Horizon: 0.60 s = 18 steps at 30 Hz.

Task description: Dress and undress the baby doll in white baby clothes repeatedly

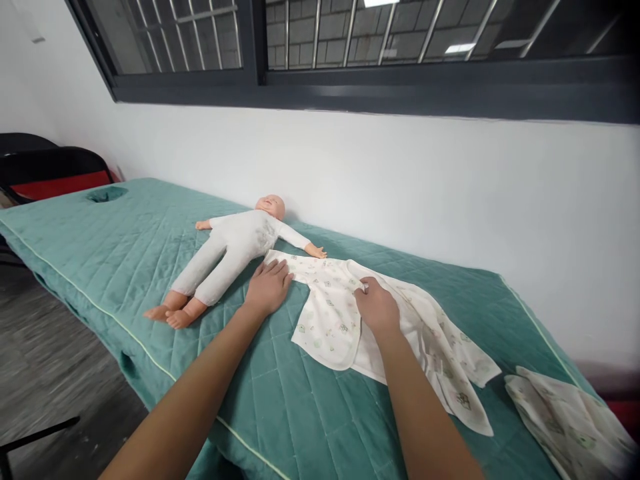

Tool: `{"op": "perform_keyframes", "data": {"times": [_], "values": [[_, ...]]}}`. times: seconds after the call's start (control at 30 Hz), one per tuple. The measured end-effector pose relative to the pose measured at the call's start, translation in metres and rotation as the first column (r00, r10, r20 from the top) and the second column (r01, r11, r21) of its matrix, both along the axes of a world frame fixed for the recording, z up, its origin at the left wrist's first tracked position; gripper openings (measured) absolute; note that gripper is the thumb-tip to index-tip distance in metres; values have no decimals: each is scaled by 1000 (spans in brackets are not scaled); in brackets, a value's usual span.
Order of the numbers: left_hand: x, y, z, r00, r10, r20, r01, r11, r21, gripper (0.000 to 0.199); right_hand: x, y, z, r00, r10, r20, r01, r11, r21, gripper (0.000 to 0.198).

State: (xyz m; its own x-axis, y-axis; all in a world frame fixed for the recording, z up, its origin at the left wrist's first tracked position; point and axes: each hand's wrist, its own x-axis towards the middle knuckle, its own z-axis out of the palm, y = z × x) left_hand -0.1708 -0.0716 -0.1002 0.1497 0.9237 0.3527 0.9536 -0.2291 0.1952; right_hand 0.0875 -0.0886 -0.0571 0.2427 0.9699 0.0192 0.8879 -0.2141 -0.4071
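Both my forearms reach over the teal mattress (150, 267). Right hand (376, 307) pinches the printed garment (330, 320) beside the doll (235, 250); left hand (267, 287) presses flat, fingers spread. Tugging unevenly could bunch it.

Both arms stretched forward; left hand (269, 287) lies flat, fingers spread, while right hand (376, 308) curls in a pinching grip.

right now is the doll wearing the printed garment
No, the printed garment lies flat on the green bed cover beside the doll.
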Motion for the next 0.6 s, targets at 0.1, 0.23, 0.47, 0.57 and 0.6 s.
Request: {"op": "perform_keyframes", "data": {"times": [0.1,0.23,0.47,0.57,0.6], "values": [[0,-1,2,999,40,19,-41,997,72,37,2,1,-1,999,10,-40,-10,1000,2,38],[9,-22,12,987,-132,97,109,972,209,31,7,4,-3,994,27,-110,-25,999,20,36],[44,-109,28,828,-522,207,513,853,98,37,11,7,-7,987,45,-156,-36,998,57,34],[51,-126,30,787,-577,218,586,810,27,47,13,7,-10,980,63,-188,-49,996,78,34],[52,-127,29,789,-574,221,585,811,17,48,14,7,-10,976,69,-208,-52,995,84,34]]}}
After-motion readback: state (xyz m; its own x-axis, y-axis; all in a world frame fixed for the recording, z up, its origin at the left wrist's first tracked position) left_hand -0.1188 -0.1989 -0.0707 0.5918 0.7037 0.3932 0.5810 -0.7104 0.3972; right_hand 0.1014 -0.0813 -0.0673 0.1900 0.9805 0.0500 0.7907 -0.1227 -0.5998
